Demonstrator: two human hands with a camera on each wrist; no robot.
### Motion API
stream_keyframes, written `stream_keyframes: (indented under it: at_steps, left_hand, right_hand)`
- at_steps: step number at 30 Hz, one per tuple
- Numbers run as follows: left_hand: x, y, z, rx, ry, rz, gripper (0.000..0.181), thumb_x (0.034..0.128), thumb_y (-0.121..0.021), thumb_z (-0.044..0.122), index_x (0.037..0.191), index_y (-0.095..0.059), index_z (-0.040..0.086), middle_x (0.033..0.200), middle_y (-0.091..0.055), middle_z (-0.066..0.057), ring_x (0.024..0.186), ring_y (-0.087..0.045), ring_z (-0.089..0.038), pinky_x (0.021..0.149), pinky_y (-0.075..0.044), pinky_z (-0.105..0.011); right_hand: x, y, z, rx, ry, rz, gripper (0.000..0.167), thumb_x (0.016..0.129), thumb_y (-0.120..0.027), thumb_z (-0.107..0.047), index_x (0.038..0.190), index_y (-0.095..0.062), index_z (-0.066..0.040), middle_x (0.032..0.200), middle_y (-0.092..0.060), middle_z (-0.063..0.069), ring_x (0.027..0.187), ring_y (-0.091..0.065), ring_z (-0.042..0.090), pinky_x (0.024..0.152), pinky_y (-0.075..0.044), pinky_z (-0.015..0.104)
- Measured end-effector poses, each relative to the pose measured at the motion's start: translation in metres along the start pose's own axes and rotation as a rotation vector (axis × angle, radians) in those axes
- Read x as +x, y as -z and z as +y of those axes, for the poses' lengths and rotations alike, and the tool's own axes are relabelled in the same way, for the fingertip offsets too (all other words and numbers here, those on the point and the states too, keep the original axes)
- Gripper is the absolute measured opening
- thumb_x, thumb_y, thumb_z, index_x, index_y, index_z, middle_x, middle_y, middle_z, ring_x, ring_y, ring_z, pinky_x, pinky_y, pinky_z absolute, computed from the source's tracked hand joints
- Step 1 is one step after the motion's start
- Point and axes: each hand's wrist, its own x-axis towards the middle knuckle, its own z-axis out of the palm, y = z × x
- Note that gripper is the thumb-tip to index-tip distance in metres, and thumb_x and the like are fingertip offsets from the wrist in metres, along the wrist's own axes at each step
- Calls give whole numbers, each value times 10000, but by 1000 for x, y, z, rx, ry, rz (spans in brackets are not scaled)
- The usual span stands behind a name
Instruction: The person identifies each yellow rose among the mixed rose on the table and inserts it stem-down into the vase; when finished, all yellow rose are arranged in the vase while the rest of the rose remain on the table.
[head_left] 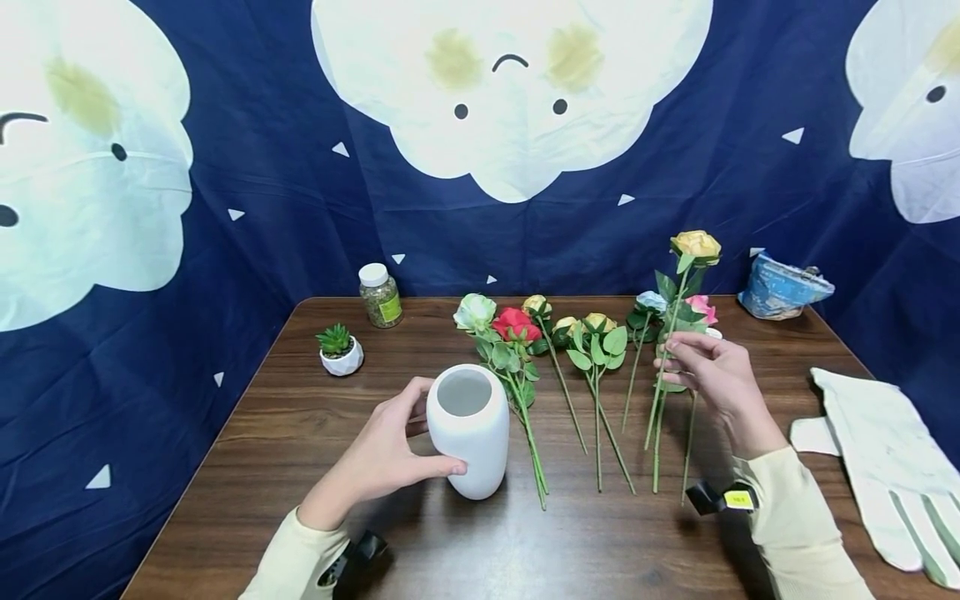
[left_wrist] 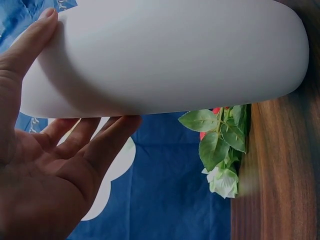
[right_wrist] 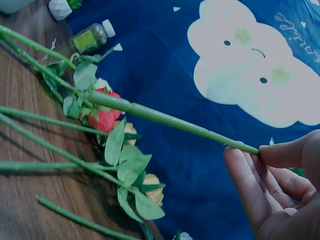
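A white vase (head_left: 480,450) stands upright on the table in front of me. My left hand (head_left: 378,446) holds its left side, the thumb on the near face and the fingers behind; the left wrist view shows the same hold on the vase (left_wrist: 190,55). To the right, my right hand (head_left: 712,375) pinches the stem of a yellow artificial rose (head_left: 696,247) between thumb and fingers, its bloom raised. In the right wrist view the stem (right_wrist: 170,120) runs out from the fingertips. Beside the vase lie a red rose (head_left: 516,325) and a pale green rose (head_left: 475,313).
More yellow flowers (head_left: 598,323), a blue flower (head_left: 651,302) and a pink flower (head_left: 702,309) lie on the wooden table (head_left: 300,467). A jar (head_left: 381,300) and a potted succulent (head_left: 341,357) stand back left. White gloves (head_left: 885,450) and a blue bag (head_left: 783,287) lie right.
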Motion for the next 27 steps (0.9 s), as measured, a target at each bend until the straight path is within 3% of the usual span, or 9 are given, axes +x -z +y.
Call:
stream_keyframes:
  at_steps: [27]
  left_hand:
    - [0, 0, -1, -13, -11, 1, 746, 686, -978, 182, 1297, -567, 61, 1219, -691, -63, 1084, -701, -179, 940, -612, -332]
  right_hand:
    - [-21, -35, -13, -2, 176, -22, 318, 1005, -586, 68, 931, -783, -170, 843, -758, -14, 717, -755, 102, 617, -636, 244]
